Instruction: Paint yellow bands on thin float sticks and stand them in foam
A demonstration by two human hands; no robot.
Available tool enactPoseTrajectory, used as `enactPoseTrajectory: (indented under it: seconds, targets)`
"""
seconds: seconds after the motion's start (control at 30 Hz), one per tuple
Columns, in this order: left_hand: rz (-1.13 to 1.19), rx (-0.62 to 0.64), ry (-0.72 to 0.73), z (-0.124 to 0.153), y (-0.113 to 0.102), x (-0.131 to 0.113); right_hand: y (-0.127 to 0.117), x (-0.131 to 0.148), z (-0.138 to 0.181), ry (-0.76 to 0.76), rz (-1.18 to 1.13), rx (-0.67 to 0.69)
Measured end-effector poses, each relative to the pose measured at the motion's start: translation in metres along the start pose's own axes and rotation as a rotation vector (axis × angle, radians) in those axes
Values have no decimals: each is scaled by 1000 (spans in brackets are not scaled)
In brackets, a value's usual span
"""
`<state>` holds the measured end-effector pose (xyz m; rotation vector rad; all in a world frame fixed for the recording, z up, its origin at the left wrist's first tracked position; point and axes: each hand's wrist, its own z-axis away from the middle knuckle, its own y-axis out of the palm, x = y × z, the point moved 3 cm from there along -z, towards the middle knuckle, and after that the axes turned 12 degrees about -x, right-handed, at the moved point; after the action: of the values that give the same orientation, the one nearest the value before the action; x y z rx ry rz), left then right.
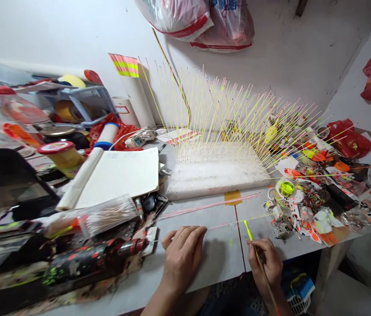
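My left hand rests low over the white table with its fingers closed on a thin stick, which runs out to the right and turns yellow toward its far end. In my right hand is a paintbrush, gripped like a pen. Its yellow bristle tip is at the stick, touching or very close to it. Behind my hands lie several loose pink sticks. Farther back, a white foam block holds many upright thin sticks with yellow and pink ends.
An open notebook, a bag of cotton swabs and a dark paint-spotted bottle crowd the left. At right are a yellow paint pot and paint-stained clutter. Plastic bags hang on the wall.
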<state>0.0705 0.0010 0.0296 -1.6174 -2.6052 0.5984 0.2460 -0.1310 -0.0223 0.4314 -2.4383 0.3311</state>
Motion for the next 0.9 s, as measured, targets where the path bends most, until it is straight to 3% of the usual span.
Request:
enactPoseTrajectory:
  seconds: [0.47, 0.9]
  targets:
    - [16, -9, -52, 3, 0, -1, 15, 25, 1, -44, -75, 50]
    - [38, -16, -88, 7, 1, -1, 18, 22, 1, -37, -33, 84]
